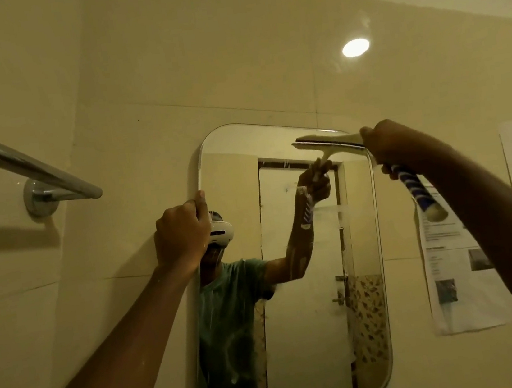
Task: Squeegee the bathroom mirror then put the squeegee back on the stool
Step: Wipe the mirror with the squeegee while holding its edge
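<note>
With the rounded-corner frameless wall mirror [293,286] as the landmark: the cream-bladed squeegee w/ blue-and-white striped handle [329,144] sits at the mirror's top right corner, blade lying roughly level along the top edge, its rubber strip apparently on the glass. Right hand [395,149] is just off the mirror's right edge, fingers wrapped tight round the upper handle; the striped lower handle sticks out below the fist. Left hand [183,232] is at the mirror's left edge, upper part, fingers curled against the rim and thumb hooked on the glass edge, bracing it, not holding any tool.

Glass below the blade shows streaks and drip marks, esp. lower left and down the right side, so I judge the wiping is mid-way at best. Stool isn't in view.

Risks from here:
- Blade only spans the right part of the mirror's top. A pull down would leave the left strip wet unless passes overlap.
- Blade end runs close to the mirror's right edge; if it slips off, water gets dragged onto the beige wall tile [231,66] and toward the printed paper sheets taped [453,265] right of the mirror.
- Uneven pressure at arm's reach → chatter lines, skipped bands.
- Left thumb on the glass prob leaves a smudge at the left edge.
- Frameless mirror: hard pushing near a corner could shift it on its mount; can't tell how it's fixed.
- Chrome towel rail [16,166] far left of the mirror is well clear.
</note>
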A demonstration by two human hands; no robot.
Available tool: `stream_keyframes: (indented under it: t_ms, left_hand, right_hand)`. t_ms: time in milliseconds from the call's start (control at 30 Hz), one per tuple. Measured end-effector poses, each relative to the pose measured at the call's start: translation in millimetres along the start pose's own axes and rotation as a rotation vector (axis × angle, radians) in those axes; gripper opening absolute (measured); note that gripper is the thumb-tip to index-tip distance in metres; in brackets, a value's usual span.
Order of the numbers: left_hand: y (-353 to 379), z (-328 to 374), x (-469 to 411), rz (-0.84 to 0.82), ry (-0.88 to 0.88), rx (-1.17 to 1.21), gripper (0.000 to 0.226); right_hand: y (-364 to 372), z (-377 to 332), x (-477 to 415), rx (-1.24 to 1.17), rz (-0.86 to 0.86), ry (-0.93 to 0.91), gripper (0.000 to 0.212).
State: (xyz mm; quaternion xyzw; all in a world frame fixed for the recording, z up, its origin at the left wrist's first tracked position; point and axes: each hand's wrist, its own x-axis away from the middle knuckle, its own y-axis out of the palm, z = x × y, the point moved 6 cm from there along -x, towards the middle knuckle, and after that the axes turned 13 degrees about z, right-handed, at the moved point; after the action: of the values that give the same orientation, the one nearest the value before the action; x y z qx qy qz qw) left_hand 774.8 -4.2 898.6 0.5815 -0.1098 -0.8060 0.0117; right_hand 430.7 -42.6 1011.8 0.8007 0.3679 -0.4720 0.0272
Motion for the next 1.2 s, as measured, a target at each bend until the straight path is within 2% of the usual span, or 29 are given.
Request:
stream_keyframes:
  t_ms: [167, 300, 433, 567, 667, 833, 1033, 1133, 1200]
  left_hand:
    - [-0.5, -0.4, 0.0, 0.038, -0.001, -0.005, 0.058]
    - [-2.2, -0.5, 1.7, 0.025, -0.029, -0.01, 0.059]
    - [-6.5, 2.4, 2.3, 0.011, -0.04, -0.054, 0.06]
    - [-6.0, 2.3, 3.5, 0.017, -0.051, -0.058, 0.06]
    - [-5.5, 0.0, 7.5, 0.037, -0.044, -0.087, 0.061]
    - [-3.7, -4.5, 13.0, 0.038, -0.038, -0.113, 0.062]
    - [-11.5, -8.5, 30.2, 0.003, -0.03, -0.114, 0.061]
    - [-15.2, -9.4, 37.6, -0.034, -0.035, -0.118, 0.061]
    - [-15.6, -8.9, 38.7, -0.042, -0.033, -0.11, 0.06]
  right_hand:
    - [28.6, 37.3, 63.1, -0.013, -0.07, 0.013, 0.033]
    - [45.9, 69.6, 112.9, -0.047, -0.125, 0.021, 0.041]
    - [33.9, 60.5, 87.6, 0.077, -0.133, 0.037, 0.041]
    - [2.7, 16.1, 21.6, -0.012, 0.011, -0.021, 0.042]
    - [-0.1, 6.6, 7.0, -0.021, 0.024, 0.014, 0.04]
    - [34.1, 53.7, 68.1, -0.019, -0.022, 0.036, 0.042]
    - [68.9, 94.0, 158.7, -0.066, -0.048, -0.069, 0.043]
    - [62.8, 92.5, 155.0, -0.025, -0.097, -0.03, 0.041]
    - [49.9, 77.1, 128.3, -0.026, -0.069, -0.005, 0.042]
